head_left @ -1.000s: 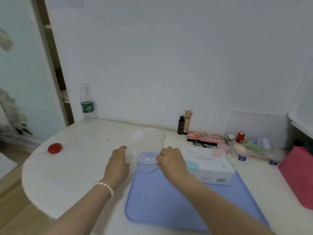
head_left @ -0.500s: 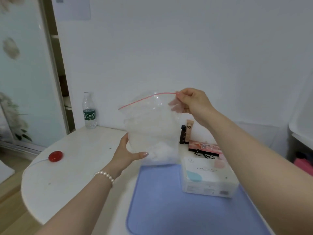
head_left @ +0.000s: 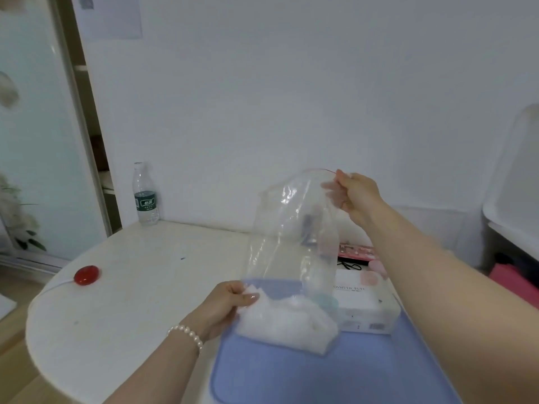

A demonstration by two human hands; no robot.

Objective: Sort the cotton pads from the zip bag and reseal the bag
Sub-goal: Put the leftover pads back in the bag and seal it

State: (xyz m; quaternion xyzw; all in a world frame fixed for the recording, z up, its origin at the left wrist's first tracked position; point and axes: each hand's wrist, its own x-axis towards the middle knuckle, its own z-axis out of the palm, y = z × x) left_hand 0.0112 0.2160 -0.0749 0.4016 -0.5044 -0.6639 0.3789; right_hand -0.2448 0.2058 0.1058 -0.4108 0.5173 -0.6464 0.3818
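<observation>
The right hand [head_left: 354,196] pinches the top edge of the clear zip bag [head_left: 291,243] at about one o'clock, holding it up above the blue mat [head_left: 335,374], while the left hand [head_left: 224,307] grips the bag's lower left side where the white cotton pads [head_left: 285,322] are bunched. Behind the bag's bottom, toward two o'clock, a white box [head_left: 367,310] sits on the mat. On the white table [head_left: 131,287], a red button [head_left: 86,275] lies at nine o'clock and a water bottle [head_left: 145,193] stands at eleven; the bag's mouth seems open, though blur makes that uncertain.

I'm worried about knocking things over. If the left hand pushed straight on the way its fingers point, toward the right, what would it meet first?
The left hand already pinches the zip bag at the cotton pads; it would press into those first. Beyond them probably the cosmetic puff box, though depth is unclear.
</observation>
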